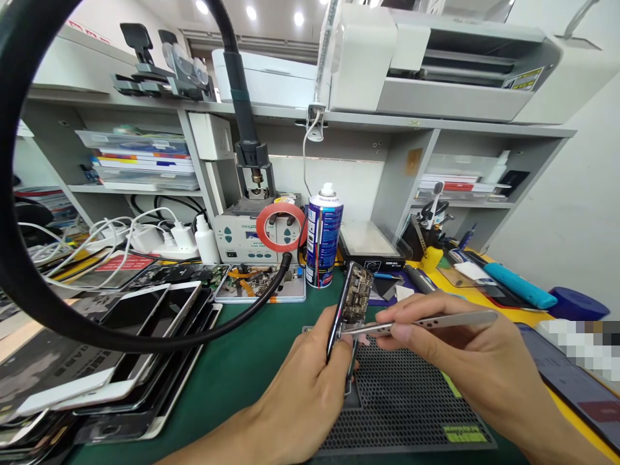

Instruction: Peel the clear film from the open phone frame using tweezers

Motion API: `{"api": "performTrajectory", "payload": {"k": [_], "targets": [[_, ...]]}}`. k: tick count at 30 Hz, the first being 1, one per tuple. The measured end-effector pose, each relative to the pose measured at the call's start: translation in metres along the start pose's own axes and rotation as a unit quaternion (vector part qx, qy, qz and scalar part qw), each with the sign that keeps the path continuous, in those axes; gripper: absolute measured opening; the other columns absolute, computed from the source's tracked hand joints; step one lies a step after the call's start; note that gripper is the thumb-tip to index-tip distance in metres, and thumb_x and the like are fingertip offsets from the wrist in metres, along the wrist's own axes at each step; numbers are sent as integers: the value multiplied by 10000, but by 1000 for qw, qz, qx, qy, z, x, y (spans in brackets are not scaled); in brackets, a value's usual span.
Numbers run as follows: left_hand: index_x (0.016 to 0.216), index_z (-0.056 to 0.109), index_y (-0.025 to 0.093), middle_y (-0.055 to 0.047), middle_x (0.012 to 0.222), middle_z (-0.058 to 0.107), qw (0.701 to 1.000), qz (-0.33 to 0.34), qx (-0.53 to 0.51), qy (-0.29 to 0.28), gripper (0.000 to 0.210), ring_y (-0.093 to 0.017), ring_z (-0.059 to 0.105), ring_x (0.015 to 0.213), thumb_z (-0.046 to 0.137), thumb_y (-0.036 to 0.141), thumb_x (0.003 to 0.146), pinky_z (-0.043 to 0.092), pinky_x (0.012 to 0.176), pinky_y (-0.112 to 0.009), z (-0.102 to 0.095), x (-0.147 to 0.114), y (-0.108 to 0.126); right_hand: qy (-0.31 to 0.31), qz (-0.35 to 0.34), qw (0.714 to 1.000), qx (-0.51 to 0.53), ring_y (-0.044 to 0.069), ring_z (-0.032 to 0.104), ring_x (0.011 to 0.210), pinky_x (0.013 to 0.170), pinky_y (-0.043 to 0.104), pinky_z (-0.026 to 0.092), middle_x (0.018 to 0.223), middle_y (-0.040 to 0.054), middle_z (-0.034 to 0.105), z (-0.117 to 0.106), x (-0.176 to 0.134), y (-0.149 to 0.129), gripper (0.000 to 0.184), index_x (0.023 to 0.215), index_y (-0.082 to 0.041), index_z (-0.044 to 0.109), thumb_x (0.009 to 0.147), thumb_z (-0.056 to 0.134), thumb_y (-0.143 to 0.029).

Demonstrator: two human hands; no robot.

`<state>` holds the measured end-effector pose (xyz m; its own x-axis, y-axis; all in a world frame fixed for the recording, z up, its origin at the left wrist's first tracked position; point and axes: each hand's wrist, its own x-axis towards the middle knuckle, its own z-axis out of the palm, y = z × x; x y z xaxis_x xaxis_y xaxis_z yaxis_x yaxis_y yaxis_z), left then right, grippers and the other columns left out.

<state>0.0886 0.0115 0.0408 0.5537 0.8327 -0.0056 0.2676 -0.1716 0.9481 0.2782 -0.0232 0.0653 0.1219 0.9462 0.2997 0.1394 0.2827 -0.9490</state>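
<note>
An opened smartphone (356, 294) stands tilted up on edge, its circuit board bare on the side facing right. My left hand (310, 381) is closed around its lower part. Between the thumb and fingers of my right hand (450, 349) is a pair of metal tweezers (436, 321). The tweezer tips reach the phone's inner side just below the board, beside my left thumb. What exactly they touch is too small to tell. Beneath both hands lies a black perforated mat (411, 400) on the green work surface (227, 387).
A blue spray can (324, 236) stands behind the phone, near a hot air station (242, 236) with red tape (264, 242) on it. The station's thick black hose (145, 339) loops across the left. Stacked phone screens (159, 381) lie left; a parts tray (261, 298) sits behind.
</note>
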Motion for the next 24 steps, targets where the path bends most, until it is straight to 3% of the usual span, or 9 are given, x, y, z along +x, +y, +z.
{"api": "performTrajectory", "payload": {"k": [7,24], "targets": [[1262,518,227,-8,874,625,999,-13,30,-5,376,-184,529,798,303,452,1050,404,762,-342,0,-1,3,-55,-80,995,-12,210,793,707,689,239,688,914,35,783,-10,5,10,37,872,-257,806,836,799,-250],[1206,511,231,27,808,573,1000,2,21,-8,295,-160,481,736,319,394,1052,372,717,-323,0,0,3,-53,-95,994,-33,201,796,713,689,209,681,892,15,773,-11,6,8,50,872,-270,796,859,775,-227]]}}
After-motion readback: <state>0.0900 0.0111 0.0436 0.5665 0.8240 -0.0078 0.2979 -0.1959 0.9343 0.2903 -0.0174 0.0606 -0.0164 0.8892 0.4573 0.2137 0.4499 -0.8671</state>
